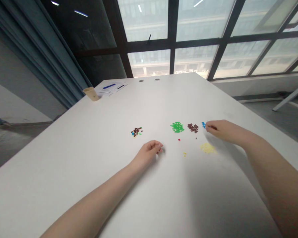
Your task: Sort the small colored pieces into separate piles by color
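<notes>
My right hand (220, 129) is at the right of the piles, its thumb and fingers pinched together at the small blue pieces (203, 125). Anything between its fingertips is too small to make out. My left hand (150, 148) rests on the table with its fingers curled in, and what it may hold is hidden. Beyond it lies a small mixed pile (136, 131) of brown, green and blue pieces. A green pile (177, 127) and a brown pile (193, 128) sit between my hands. Pale yellow pieces (208, 148) are spread nearer me, below my right hand.
A red piece (179, 139) and a few yellow pieces (184, 154) lie apart on the white table (149, 105). A paper cup (91, 94) stands at the left edge, beside papers (111, 88) with a blue pen (109, 86). Windows are behind.
</notes>
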